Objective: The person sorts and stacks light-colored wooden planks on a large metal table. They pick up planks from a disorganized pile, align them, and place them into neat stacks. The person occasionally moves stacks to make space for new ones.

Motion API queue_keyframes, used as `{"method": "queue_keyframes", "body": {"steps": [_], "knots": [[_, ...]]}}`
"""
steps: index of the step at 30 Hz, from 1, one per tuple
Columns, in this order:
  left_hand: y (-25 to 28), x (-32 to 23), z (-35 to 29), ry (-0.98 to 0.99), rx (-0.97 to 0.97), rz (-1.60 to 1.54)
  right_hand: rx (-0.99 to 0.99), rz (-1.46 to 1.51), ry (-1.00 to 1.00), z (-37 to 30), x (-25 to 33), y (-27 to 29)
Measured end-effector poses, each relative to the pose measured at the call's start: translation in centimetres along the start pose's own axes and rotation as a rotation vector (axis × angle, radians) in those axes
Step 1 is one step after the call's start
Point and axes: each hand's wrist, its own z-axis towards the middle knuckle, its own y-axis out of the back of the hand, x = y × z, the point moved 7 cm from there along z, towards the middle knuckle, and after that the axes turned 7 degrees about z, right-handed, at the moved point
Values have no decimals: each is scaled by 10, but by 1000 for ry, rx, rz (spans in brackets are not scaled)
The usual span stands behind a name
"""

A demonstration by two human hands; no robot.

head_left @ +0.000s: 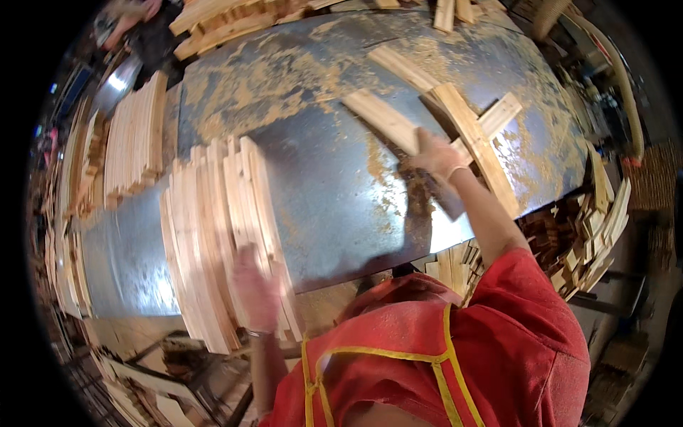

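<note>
My right hand (pixel 435 155) is closed around a pale wooden board (pixel 383 117) that slants over the metal table. Beside that hand lie other loose boards: a thicker plank (pixel 473 142) crossing over a shorter piece (pixel 502 114), and another board (pixel 404 67) farther off. My left hand (pixel 257 288) is at the near end of a row of boards (pixel 199 235), packed side by side on the left of the table. Motion blurs its fingers, so I cannot make out whether they grip a board or only rest on it.
Sawdust is scattered over the metal table (pixel 313 164). More board stacks (pixel 135 139) stand at the far left, with a timber pile (pixel 228 25) at the back. Offcuts (pixel 590 242) fill a spot off the right edge, below a hose (pixel 619 78). A person (pixel 146 35) is at the upper left.
</note>
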Motion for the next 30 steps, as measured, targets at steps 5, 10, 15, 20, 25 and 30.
{"method": "queue_keyframes", "body": {"steps": [5, 10, 15, 20, 25, 30], "knots": [[-127, -54, 2, 177, 253, -697, 415, 686, 120, -93, 119, -72], [-146, -36, 33, 375, 374, -352, -39, 523, 368, -74, 43, -14], [-101, -26, -13, 116, -180, 525, -442, -137, -173, -68, -197, 63], [-58, -32, 0, 419, -82, 610, -155, 197, -398, -45, -245, 70], [-86, -114, 22, 169, -1, 563, -451, 325, -484, 49, -235, 92], [-156, -214, 17, -120, 62, 357, -153, 392, -726, 84, -218, 95]]}}
